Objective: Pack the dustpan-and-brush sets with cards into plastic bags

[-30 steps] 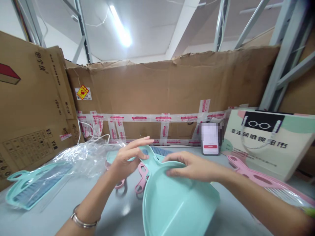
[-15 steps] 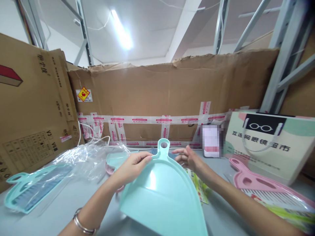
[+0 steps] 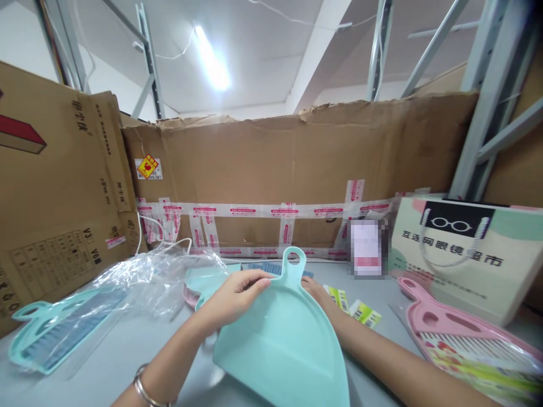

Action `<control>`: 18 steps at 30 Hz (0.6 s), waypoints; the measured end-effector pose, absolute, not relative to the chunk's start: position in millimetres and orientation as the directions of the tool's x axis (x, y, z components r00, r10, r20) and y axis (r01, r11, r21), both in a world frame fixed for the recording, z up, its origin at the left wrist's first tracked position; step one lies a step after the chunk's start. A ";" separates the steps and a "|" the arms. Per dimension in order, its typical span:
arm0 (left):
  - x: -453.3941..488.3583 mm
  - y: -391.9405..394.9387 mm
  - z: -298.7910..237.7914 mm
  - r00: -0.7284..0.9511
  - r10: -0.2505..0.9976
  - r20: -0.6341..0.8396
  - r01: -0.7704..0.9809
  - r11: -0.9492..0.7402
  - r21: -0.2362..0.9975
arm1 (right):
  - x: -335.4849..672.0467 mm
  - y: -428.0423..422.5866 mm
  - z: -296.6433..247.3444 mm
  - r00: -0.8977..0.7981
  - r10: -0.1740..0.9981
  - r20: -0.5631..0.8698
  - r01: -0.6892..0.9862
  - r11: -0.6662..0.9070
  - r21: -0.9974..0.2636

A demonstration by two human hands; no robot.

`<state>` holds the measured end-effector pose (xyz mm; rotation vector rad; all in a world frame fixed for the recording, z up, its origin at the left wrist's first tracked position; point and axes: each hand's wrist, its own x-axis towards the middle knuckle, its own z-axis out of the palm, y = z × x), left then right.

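My left hand [image 3: 241, 294] is closed on the upper left edge of a turquoise dustpan [image 3: 282, 339], thumb on its face. The pan stands tilted towards me, its looped handle up. My right hand [image 3: 316, 293] reaches behind the pan's neck on the right; most of its fingers are hidden there. Close to those fingers lies a brush with blue bristles [image 3: 265, 268], partly covered by the dustpan. Green-and-white printed cards [image 3: 365, 314] lie beside my right wrist. Behind my left hand rests another turquoise piece [image 3: 207, 280] with a pink one [image 3: 190, 297] beneath it.
At left, a bagged turquoise dustpan-and-brush set [image 3: 63, 325] lies by crumpled clear plastic [image 3: 156, 282]. A bagged pink set [image 3: 462, 325] is at right, before a paper bag [image 3: 458, 271]. A blurred phone-like object [image 3: 367, 249] leans against the large carton [image 3: 254, 164].
My right hand has moved down and left, behind the dustpan's neck. The dustpan has shifted slightly, still in my left hand. The printed cards beside my right arm show more fully.
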<state>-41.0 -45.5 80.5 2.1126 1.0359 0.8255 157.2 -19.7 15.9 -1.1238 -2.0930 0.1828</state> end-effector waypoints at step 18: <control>-32.1 -31.3 58.6 0.362 0.901 0.240 0.332 -0.365 0.870 | 198.9 -65.6 95.9 -0.155 0.949 0.273 0.256 0.306 -0.917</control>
